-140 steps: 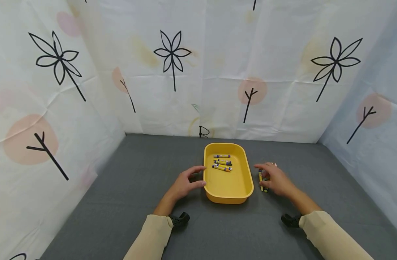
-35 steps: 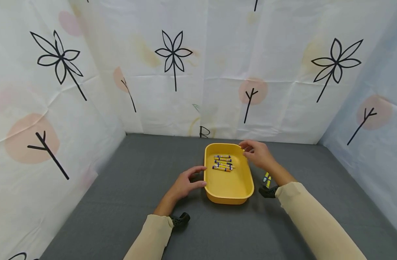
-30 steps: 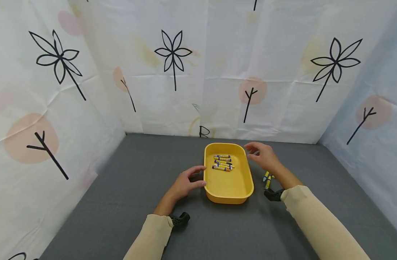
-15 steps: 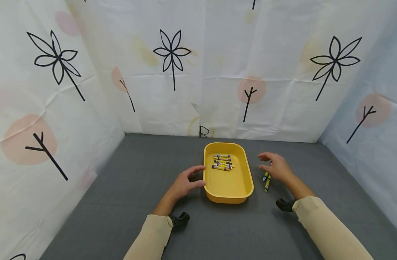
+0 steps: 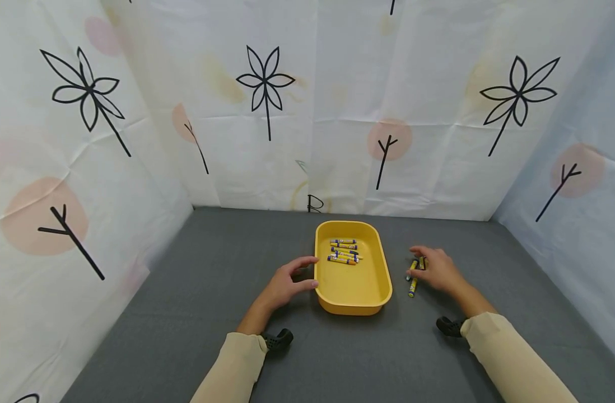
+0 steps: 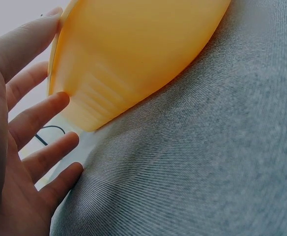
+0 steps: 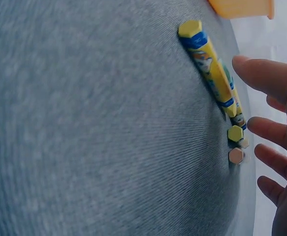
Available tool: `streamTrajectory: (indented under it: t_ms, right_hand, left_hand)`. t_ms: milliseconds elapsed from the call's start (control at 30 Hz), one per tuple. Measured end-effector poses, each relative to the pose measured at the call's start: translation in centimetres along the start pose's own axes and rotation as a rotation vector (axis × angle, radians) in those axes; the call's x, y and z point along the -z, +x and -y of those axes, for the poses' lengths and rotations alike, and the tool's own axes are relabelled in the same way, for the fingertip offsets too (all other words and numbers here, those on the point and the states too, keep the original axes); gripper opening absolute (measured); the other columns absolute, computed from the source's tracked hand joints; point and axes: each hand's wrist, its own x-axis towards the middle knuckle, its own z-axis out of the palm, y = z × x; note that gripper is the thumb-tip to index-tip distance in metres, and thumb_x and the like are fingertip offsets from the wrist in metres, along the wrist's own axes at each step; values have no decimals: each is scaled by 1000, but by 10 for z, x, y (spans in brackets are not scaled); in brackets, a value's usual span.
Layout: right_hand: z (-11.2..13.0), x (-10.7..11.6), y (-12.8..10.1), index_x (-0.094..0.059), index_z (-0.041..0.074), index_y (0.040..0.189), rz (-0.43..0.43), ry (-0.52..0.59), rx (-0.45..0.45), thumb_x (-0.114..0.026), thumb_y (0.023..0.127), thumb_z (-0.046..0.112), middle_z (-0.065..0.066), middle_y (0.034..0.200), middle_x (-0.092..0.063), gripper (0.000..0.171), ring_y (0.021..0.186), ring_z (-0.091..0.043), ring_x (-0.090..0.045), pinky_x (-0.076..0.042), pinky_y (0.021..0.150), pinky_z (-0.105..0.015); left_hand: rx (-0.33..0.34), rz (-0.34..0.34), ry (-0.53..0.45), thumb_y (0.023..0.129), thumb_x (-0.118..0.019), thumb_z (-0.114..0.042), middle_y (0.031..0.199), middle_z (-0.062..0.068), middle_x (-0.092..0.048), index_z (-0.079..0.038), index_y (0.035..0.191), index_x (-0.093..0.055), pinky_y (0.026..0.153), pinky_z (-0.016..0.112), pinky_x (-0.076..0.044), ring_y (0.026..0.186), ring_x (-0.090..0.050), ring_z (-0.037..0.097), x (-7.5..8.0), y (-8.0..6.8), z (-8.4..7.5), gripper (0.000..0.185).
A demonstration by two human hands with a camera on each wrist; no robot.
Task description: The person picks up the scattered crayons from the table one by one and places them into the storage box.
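Observation:
My left hand (image 5: 286,284) rests its thumb and fingertips against the left side of a yellow tray (image 5: 355,294); in the left wrist view the fingers (image 6: 43,115) are spread beside its wall. Several crayons (image 5: 341,260) in yellow wrappers with blue bands lie crosswise inside, toward the tray's far half. To the right of the tray, my right hand (image 5: 438,273) hovers over loose crayons (image 5: 413,287) on the table, holding nothing. The right wrist view has one yellow-tipped crayon (image 7: 210,66) in front of the thumb, and a pinkish crayon end (image 7: 236,156) by the lower fingers.
A dark grey cloth (image 5: 227,246) covers the table. White fabric walls (image 5: 332,67) printed with flowers and twigs stand at the back and both sides. Each wrist bears a black strap device (image 5: 278,340).
One more crayon lies in the tray than at the earliest frame. My right hand has drawn back from the tray's far right corner, down and right to the loose crayons. My left hand keeps its place.

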Motion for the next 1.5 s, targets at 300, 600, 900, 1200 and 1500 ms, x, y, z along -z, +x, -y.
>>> streamTrajectory:
  t_ms: [300,600,900,1200,1500]
  right_hand:
    - [2,-2,-3,-55,-1,132,1,-57,-11,-77,84,30,-24,116,-62,61,114,-48,-42,-29,94,-67]
    - [7,-5,-4,-55,1,132,-51,-69,52,-81,80,18,-26,127,-54,61,112,-47,-49,-38,92,-65]
    - [15,-17,-9,-57,1,129,-207,17,100,-77,78,-4,-18,118,-54,55,96,-35,-62,-51,81,-55]
    - [23,-27,-10,-58,2,128,-321,105,98,-71,78,-13,-17,113,-55,54,90,-32,-63,-55,74,-49]
    - [28,-33,-9,-60,2,125,-372,172,93,-75,75,-13,-16,104,-59,54,85,-31,-64,-56,71,-45]
  left_hand:
    - [-1,3,-1,89,-72,-17,142,11,-50,-7,137,-54,108,53,-32,132,-43,32,1,-2,-6,52]
    - [-1,12,4,89,-72,-20,143,10,-49,-7,138,-54,109,52,-32,132,-43,32,2,-3,-6,53]
    - [-9,6,7,89,-71,-17,142,12,-50,-6,137,-54,108,53,-33,131,-44,33,2,-3,-7,52]
    - [9,1,2,89,-71,-17,142,12,-50,-6,137,-54,108,53,-33,131,-44,33,2,-4,-7,51]
    - [4,-12,7,89,-70,-14,141,12,-51,-6,136,-55,107,53,-34,130,-45,34,0,-4,-8,50]
